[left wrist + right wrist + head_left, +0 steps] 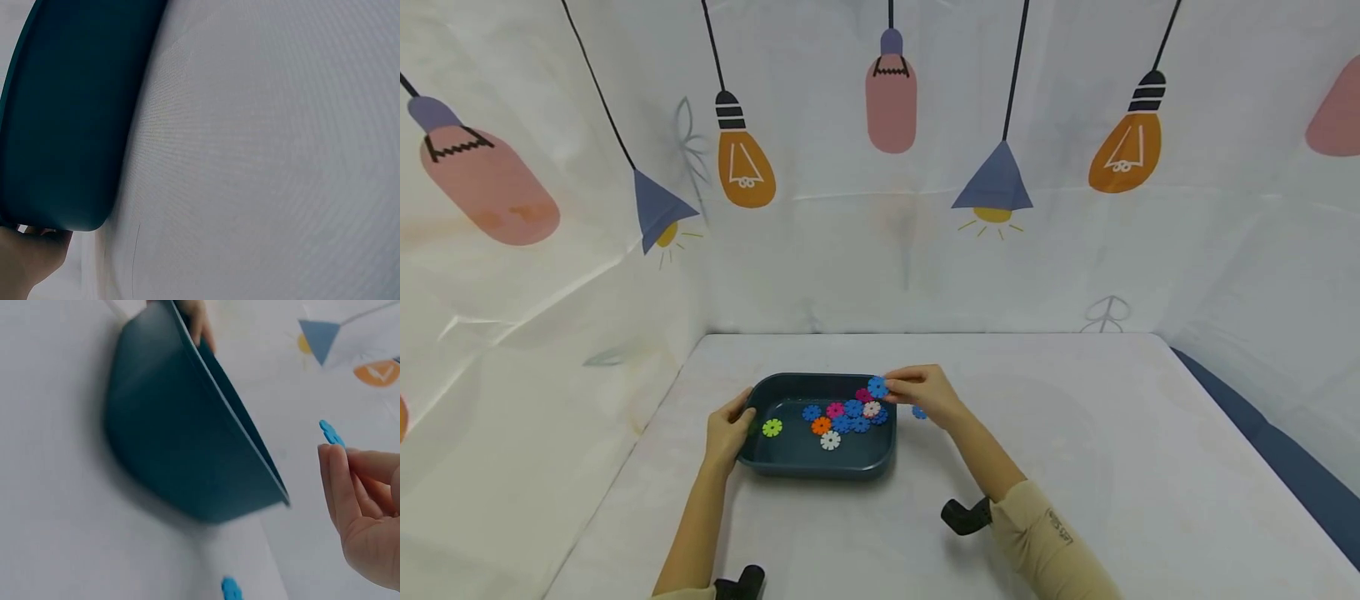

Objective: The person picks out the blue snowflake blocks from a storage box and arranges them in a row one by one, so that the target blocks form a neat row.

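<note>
A dark teal tray (pixel 816 468) stands on the table with several notched plastic discs in it, among them a lime green disc (pixel 772 427), an orange disc (pixel 822 426) and a white disc (pixel 830 440). My left hand (pixel 727 425) grips the tray's left rim, thumb over the edge. At the right rim, my right hand (pixel 928 393) pinches a blue disc (pixel 877 387) between fingertips and thumb. The right wrist view shows that held disc (pixel 330 432) edge-on, apart from the tray wall (pixel 175 425). In the left wrist view the tray's side (pixel 69 125) hides its contents.
Another blue disc (pixel 919 412) lies on the white tabletop (pixel 1037 417), just right of the tray and below the right hand. Black wrist mounts (pixel 966 517) stick out from both forearms. A lamp-patterned curtain (pixel 820 258) rises behind the table.
</note>
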`<state>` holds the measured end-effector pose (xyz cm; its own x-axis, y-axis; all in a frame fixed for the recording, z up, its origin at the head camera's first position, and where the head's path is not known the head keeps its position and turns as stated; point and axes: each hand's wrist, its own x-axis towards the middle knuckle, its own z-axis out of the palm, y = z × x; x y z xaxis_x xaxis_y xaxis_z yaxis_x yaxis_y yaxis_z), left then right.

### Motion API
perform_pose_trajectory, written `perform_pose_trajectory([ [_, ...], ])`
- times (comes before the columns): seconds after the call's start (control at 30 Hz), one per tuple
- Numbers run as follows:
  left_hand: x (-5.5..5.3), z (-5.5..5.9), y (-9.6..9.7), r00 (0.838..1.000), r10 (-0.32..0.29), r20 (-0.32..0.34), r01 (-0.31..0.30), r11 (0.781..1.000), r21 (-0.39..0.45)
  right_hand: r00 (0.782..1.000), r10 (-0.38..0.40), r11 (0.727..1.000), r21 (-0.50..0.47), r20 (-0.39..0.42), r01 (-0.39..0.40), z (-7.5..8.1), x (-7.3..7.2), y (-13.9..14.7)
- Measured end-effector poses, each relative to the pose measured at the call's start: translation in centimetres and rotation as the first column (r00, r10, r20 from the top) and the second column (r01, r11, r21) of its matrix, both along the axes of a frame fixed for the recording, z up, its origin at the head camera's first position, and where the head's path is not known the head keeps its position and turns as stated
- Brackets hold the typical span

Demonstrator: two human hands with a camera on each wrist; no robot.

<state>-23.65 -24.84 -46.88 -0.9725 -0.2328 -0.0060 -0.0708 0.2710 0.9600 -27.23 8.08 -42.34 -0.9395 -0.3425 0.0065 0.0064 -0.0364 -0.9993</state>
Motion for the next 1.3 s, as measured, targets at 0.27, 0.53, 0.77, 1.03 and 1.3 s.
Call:
perform_pose_trajectory([
  [0.27, 0.0, 0.1, -0.1, 1.0, 0.005, 0.007, -0.005, 1.0, -0.002, 0.992, -0.121, 0.992, 0.022, 0.033, 0.12, -2.1, -0.9, 5.0],
  [0.53, -0.2, -0.2, -0.1, 1.0, -0.002, 0.006, 0.002, 1.0, -0.017, 0.964, -0.244, 0.969, 0.066, 0.102, 0.238, -4.7, -1.3, 8.4],
  [0.77, -0.2, -0.3, -0.2, 1.0, -0.008, 0.003, 0.008, 1.0, -0.013, 0.954, -0.275, 0.954, 0.156, 0.121, 0.255, -6.2, -1.6, 9.3],
  [1.03, -0.1, -0.2, -0.1, 1.0, -0.011, -0.004, 0.011, 1.0, -0.006, 0.949, -0.276, 0.956, 0.146, 0.15, 0.255, -6.9, -1.5, 9.1],
  [1.3, -0.2, -0.3, -0.1, 1.0, -0.006, -0.003, 0.006, 1.0, -0.006, 0.95, -0.293, 0.946, 0.18, 0.106, 0.271, -6.9, -1.5, 8.6],
])
